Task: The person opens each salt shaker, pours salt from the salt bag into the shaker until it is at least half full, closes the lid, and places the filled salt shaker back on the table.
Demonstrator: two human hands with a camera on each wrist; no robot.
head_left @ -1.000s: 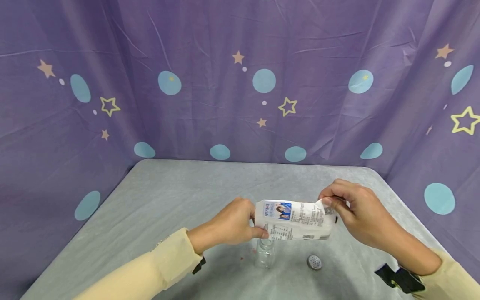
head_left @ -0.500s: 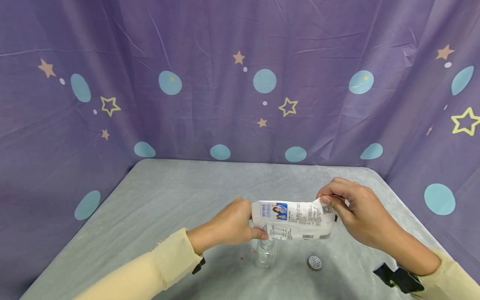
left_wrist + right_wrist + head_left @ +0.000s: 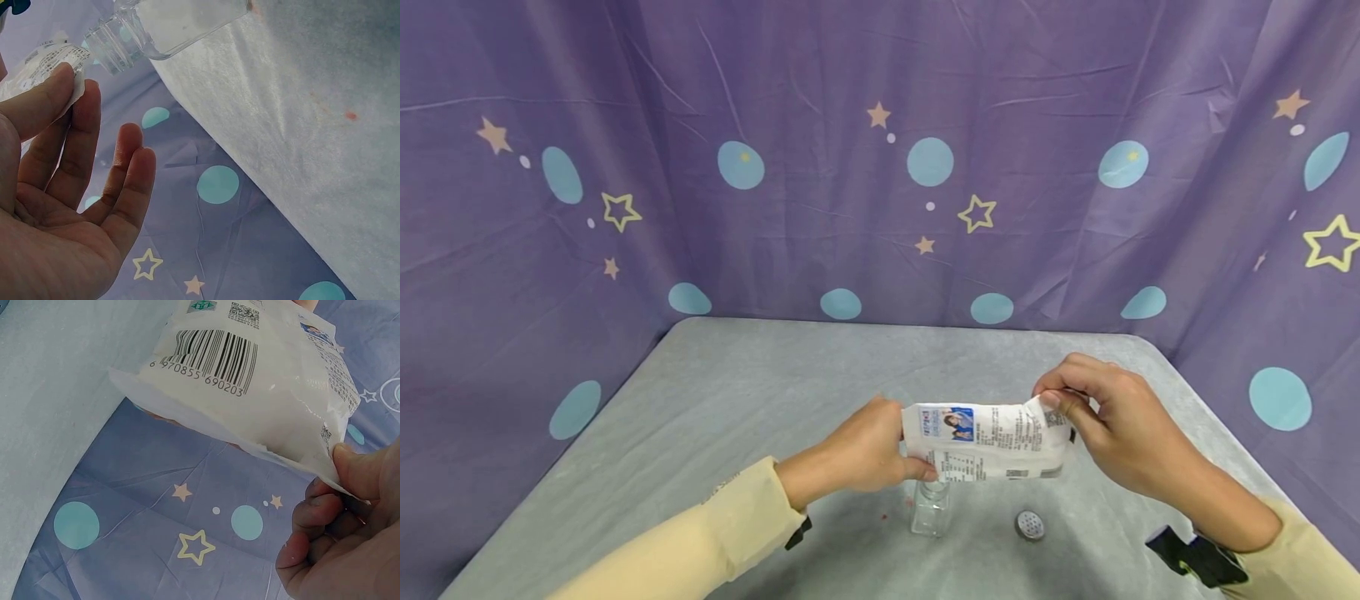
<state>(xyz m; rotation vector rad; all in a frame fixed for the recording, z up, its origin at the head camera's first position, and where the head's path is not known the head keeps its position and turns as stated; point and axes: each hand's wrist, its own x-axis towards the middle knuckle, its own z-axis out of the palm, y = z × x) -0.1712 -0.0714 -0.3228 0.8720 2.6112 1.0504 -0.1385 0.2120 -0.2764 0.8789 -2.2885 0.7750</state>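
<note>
A white printed plastic bag (image 3: 992, 446) lies sideways in the air between my hands. My left hand (image 3: 867, 446) pinches its left end between thumb and fingers; in the left wrist view the last two fingers stand away from the bag (image 3: 53, 62). My right hand (image 3: 1123, 429) pinches the upper right corner, and the right wrist view shows a barcode near that edge of the bag (image 3: 219, 381). Directly below the bag's left end stands a clear square jar (image 3: 931, 518), uncapped, its threaded neck (image 3: 115, 47) close to the bag. Whether anything passes between them cannot be seen.
A round silver lid with holes (image 3: 1029, 525) lies on the grey cloth-covered table (image 3: 820, 358), right of the jar. Small red specks (image 3: 884, 517) dot the cloth left of the jar. A purple curtain (image 3: 820, 167) with stars and dots hangs behind the table.
The bag's left end has shifted slightly left and down over the jar. Both hands keep their hold and have barely moved. The jar and lid are where they were.
</note>
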